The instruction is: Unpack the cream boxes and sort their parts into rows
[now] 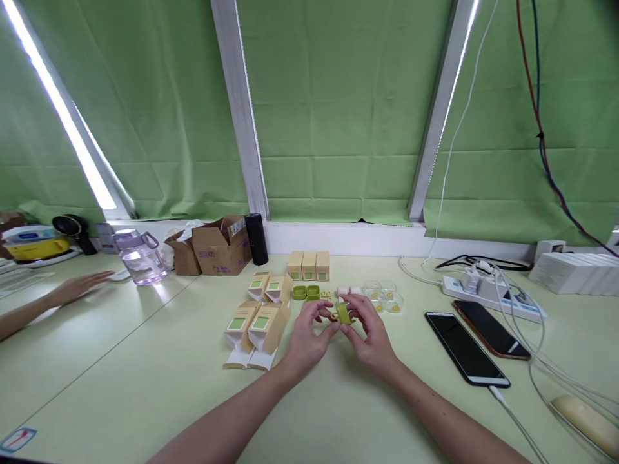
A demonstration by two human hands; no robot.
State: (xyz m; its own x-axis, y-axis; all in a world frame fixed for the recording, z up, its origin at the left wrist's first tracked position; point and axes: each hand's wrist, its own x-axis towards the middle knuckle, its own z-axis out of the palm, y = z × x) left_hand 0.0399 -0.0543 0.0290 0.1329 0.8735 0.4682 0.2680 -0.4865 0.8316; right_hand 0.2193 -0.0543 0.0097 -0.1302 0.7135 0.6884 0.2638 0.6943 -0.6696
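In front of me, my right hand (371,332) pinches a small olive-green case (343,314) between thumb and fingers. My left hand (308,335) is closed at the case's left side, with a tiny beige piece (334,316) at its fingertips. Just beyond are two more green cases (306,292) and several small yellowish pieces (326,296). Pale pinkish-white pieces (348,290) lie behind my right fingers. Clear plastic cups with yellow centres (384,296) stand to the right. Left of my hands are several small open cardboard boxes (268,325) with green labels.
Three closed small boxes (309,265) stand at the back. Two phones (467,348), a power strip (493,298) and loose cables occupy the right. A brown carton (220,248), black cylinder (256,238) and water bottle (141,258) stand back left. Another person's hand (80,288) rests far left.
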